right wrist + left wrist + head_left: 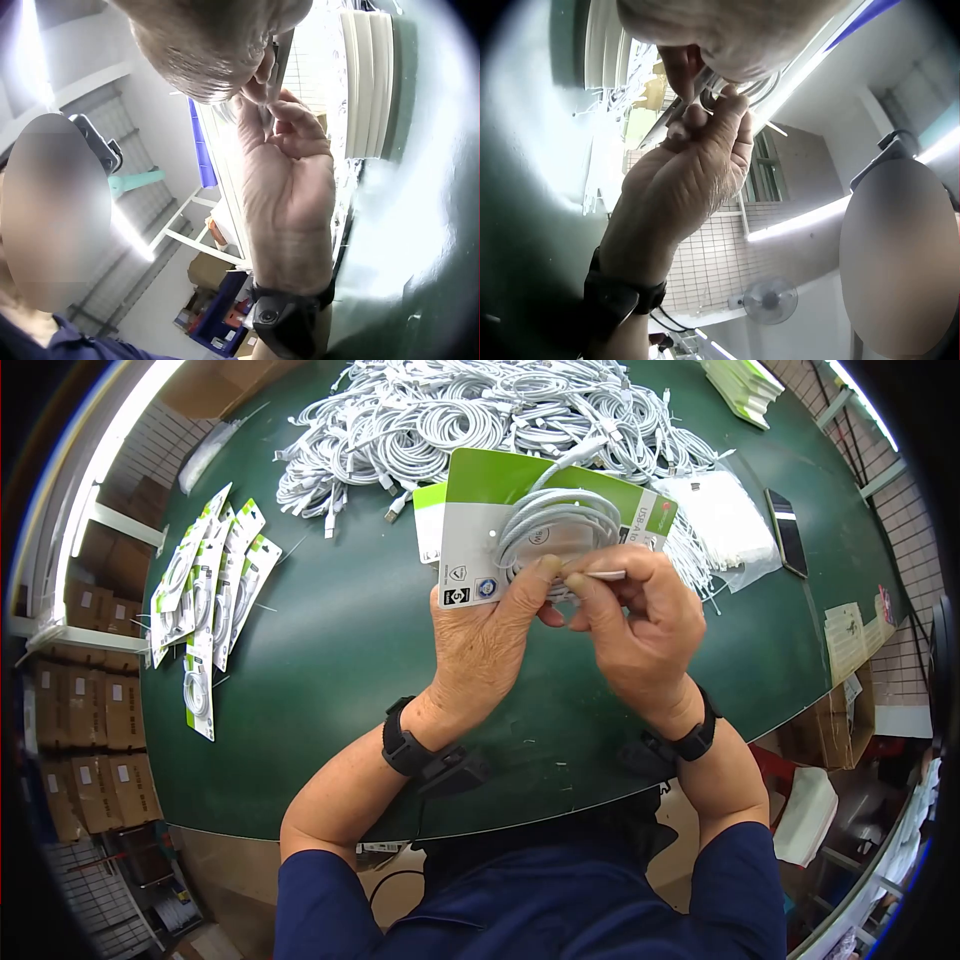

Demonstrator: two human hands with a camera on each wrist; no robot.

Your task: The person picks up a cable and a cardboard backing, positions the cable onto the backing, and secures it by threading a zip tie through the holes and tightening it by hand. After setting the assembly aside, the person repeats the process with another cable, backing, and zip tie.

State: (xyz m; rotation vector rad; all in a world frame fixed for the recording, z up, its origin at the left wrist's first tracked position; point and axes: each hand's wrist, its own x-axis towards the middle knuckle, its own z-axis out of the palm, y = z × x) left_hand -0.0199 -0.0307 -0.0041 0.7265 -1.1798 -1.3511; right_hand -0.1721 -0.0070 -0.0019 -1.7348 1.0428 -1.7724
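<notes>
In the head view, my left hand grips the lower edge of a green and white card, its thumb against a coiled white cable lying on the card's front. My right hand pinches a thin white strip beside the left thumb, at the coil's lower side. Another green-edged card shows behind the first. The left wrist view has my left hand across the top and my right hand below, fingertips close together. Fingers partly hide the strip and the coil's lower part.
A heap of white cables covers the table's far side. Carded cables lie at the left. At the right are a bag of white strips and a phone. Stacked green-edged cards stand at the back right.
</notes>
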